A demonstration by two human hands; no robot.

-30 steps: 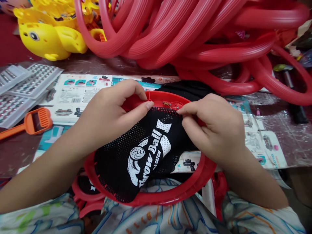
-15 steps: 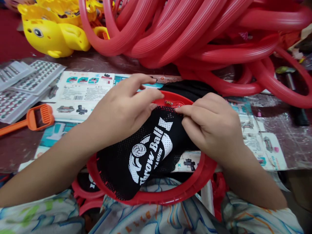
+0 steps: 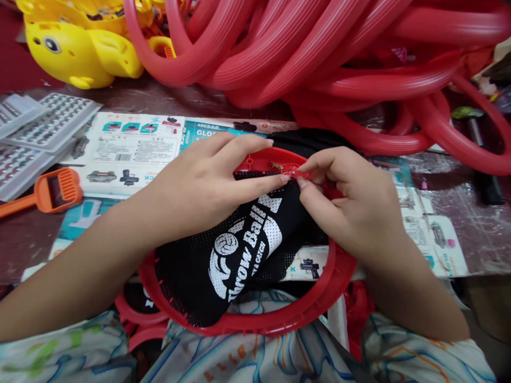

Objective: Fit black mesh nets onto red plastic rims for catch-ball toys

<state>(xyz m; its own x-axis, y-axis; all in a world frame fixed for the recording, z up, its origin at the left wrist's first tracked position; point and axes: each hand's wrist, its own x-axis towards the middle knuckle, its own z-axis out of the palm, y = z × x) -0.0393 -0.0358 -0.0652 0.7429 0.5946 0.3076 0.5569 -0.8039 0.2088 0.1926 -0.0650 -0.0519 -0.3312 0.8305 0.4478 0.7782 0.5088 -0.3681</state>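
A red plastic hoop (image 3: 319,298) lies across my lap and the table edge. A black mesh net (image 3: 235,250) printed "Throw Ball" in white is stretched over part of it. My left hand (image 3: 207,186) rests on the net's upper edge, its fingers stretched toward the far rim and pressing the mesh against it. My right hand (image 3: 351,202) pinches the net's edge between thumb and forefinger at the far rim, fingertip to fingertip with the left.
A big heap of red hoops (image 3: 319,58) fills the back of the table. Yellow plastic toy animals (image 3: 75,53) sit at the back left. Grey trays (image 3: 43,133), an orange tool (image 3: 51,191) and printed cards (image 3: 136,143) lie at left. More red hoops (image 3: 136,319) are under my left arm.
My left hand slid right along the far rim and flattened its fingers on the mesh. My right hand shifted slightly up, its pinch now at the rim.
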